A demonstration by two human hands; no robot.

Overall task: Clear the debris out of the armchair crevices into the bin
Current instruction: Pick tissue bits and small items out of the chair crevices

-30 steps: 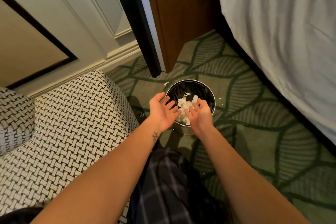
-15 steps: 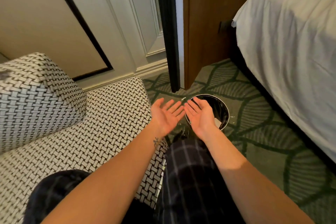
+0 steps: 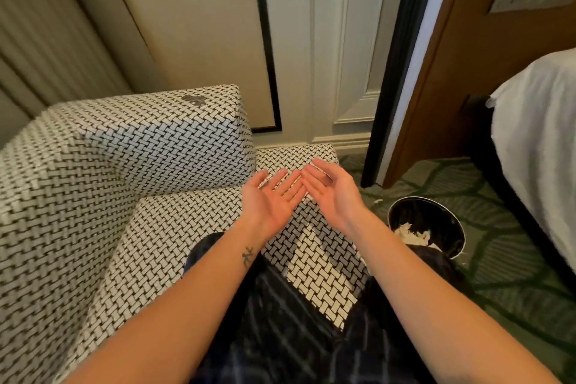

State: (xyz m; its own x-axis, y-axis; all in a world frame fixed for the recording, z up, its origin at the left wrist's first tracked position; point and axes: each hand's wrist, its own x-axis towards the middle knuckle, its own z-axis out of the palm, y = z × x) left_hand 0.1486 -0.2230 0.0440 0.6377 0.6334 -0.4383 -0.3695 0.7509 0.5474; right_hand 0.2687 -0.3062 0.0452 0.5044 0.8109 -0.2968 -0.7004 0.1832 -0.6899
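Reading this as the gap between loads: your left hand (image 3: 274, 199) and right hand (image 3: 332, 193) are both empty, palms up, fingers straight and loosely spread. They hover over the far part of the armchair (image 3: 124, 165) seat. The fingertips meet or nearly meet; can't tell which. Both forearms come in from the near edge, above your plaid-trousered knees.

The bin (image 3: 419, 197) sits on the carpet (image 3: 514, 259) right of the seat, just beside your right forearm. White debris (image 3: 411, 235) lies inside it. One small white scrap (image 3: 378, 201) lies on the carpet just left of the rim, outside.

Next move, my call:
- Turn your palms down and run flat fingers along the crevice (image 3: 193, 192) where the seat meets the raised block on the left, far end to near.
- Rake toward you; don't push deeper.
- Cup the pile with both hands and keep them tight together across the gap to the bin, so nothing drops on the carpet.
- No debris shows in the crevice from here and the seam is dark, so go by feel.
- Grab the stray scrap last.
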